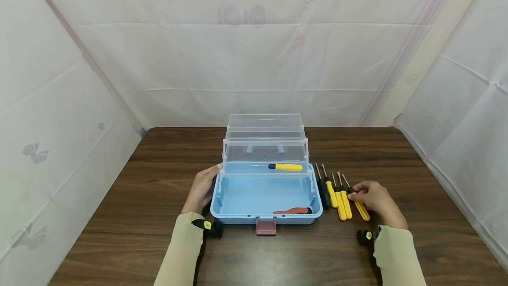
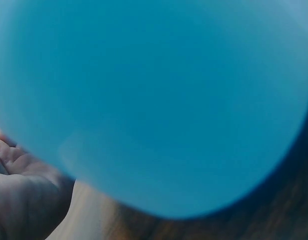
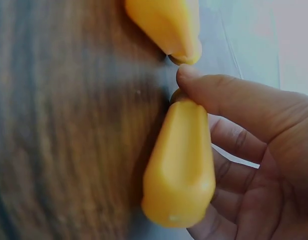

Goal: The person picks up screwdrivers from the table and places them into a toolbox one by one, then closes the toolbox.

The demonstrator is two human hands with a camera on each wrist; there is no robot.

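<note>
Right grip (image 3: 243,150) pinches yellow screwdriver (image 3: 181,165); head view adds toolbox (image 1: 238,197)

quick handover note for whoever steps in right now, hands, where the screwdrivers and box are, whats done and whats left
Left hand: open, resting against the left wall of the blue toolbox, steadying it.
Right hand: pinching the rightmost screwdriver of the row on the table; it does not look lifted yet.
Box: lid open, clear tray swung back.
Done: one yellow screwdriver lies on the tray ledge; a red-handled tool lies in the bottom.
Left: four more screwdrivers beside the box, plus the pinched one, probably going in next.
</note>
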